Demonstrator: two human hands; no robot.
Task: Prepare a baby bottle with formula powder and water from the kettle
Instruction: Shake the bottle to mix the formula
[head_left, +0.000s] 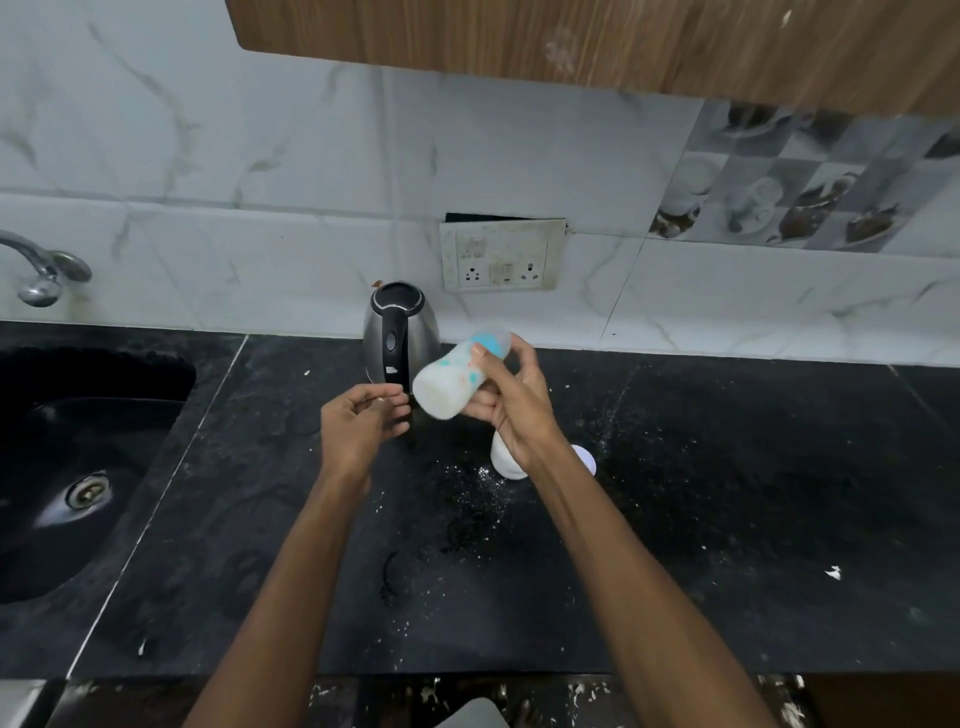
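My right hand (511, 400) grips a baby bottle (452, 376) above the black counter (727, 493). The bottle is tilted almost flat, its base towards me and its blue top end away, and its inside looks milky white. My left hand (363, 421) hovers just left of the bottle's base, fingers loosely curled, holding nothing. A steel kettle (400, 327) with a black handle and lid stands upright behind both hands against the wall. A white container (505, 460) sits on the counter, partly hidden under my right wrist.
A white round lid (586, 457) lies right of the container. White powder is scattered over the counter's middle. A black sink (88, 467) with a tap (44, 270) lies to the left. A wall socket (501, 257) is behind the kettle, and a wooden cabinet (571, 41) hangs overhead.
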